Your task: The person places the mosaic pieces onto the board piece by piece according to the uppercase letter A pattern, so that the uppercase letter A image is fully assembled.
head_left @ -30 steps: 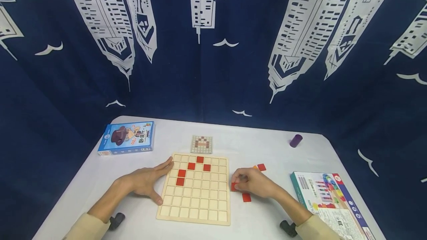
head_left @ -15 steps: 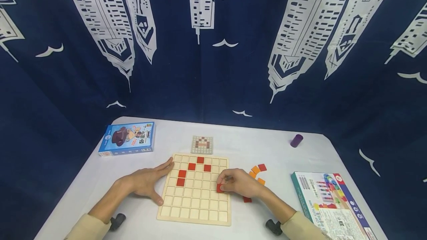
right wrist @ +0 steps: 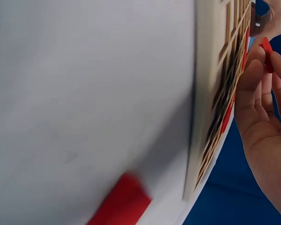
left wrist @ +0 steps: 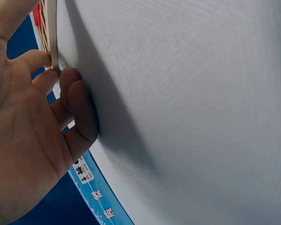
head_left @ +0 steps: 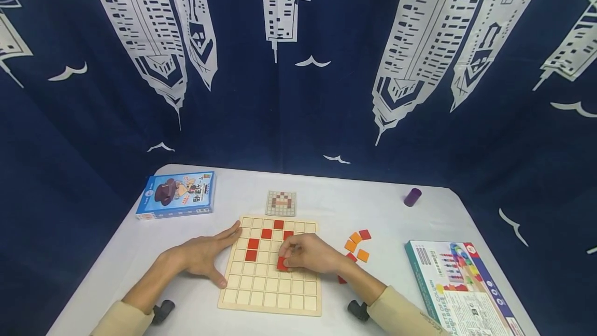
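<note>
A wooden grid board (head_left: 270,298) lies on the white table with several red square tiles in its cells, one of them a red tile (head_left: 251,255) at the left. Over the middle of the board, my right hand (head_left: 310,254) pinches a red square tile (head_left: 282,264) between thumb and fingers; the right wrist view shows this pinched tile (right wrist: 267,55) edge-on, apart from the board. My left hand (head_left: 202,257) rests at the board's left edge, thumb and fingers spread and touching it. In the left wrist view the left hand (left wrist: 33,122) has some fingers bent beside the edge.
Loose orange tiles (head_left: 363,255) and red tiles (head_left: 365,234) lie right of the board. A small pattern card (head_left: 281,203) is behind it. A blue box (head_left: 177,194) stands back left, a purple cylinder (head_left: 412,197) back right, a teal-edged box (head_left: 466,284) at right.
The right hand has moved left from the loose tiles to above the middle of the board, carrying the red tile. The left hand has stayed at the board's edge.
</note>
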Motion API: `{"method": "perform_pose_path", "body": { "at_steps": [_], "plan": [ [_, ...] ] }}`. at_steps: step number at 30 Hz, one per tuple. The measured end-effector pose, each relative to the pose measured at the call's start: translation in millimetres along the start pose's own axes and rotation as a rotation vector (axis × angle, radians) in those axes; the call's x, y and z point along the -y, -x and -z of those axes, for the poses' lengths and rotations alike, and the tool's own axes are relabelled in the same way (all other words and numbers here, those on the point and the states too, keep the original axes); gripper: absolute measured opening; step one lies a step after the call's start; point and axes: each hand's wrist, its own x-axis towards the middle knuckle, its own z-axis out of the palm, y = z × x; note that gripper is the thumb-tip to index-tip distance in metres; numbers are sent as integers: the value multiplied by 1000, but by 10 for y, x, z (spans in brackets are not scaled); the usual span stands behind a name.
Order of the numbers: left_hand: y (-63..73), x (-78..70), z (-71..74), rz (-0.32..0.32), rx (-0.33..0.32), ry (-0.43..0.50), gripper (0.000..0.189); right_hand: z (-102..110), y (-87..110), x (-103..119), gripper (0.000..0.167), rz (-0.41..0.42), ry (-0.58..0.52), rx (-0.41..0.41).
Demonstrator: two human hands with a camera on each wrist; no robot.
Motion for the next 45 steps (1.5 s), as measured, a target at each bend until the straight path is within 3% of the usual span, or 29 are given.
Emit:
{"method": "perform_pose_path", "body": {
  "at_steps": [13,20,27,45],
  "plan": [
    [5,4,13,-8,7,12,131,-213,-305,233,14,82,54,50],
    [5,2,17,-6,7,18,130,-340,-404,336,17,71,69,49],
    [21,-10,40,-44,12,28,130,-424,-459,358,15,82,133,53],
    [18,17,15,-34,13,19,130,-510,-520,413,12,71,239,24]
  ]
}}
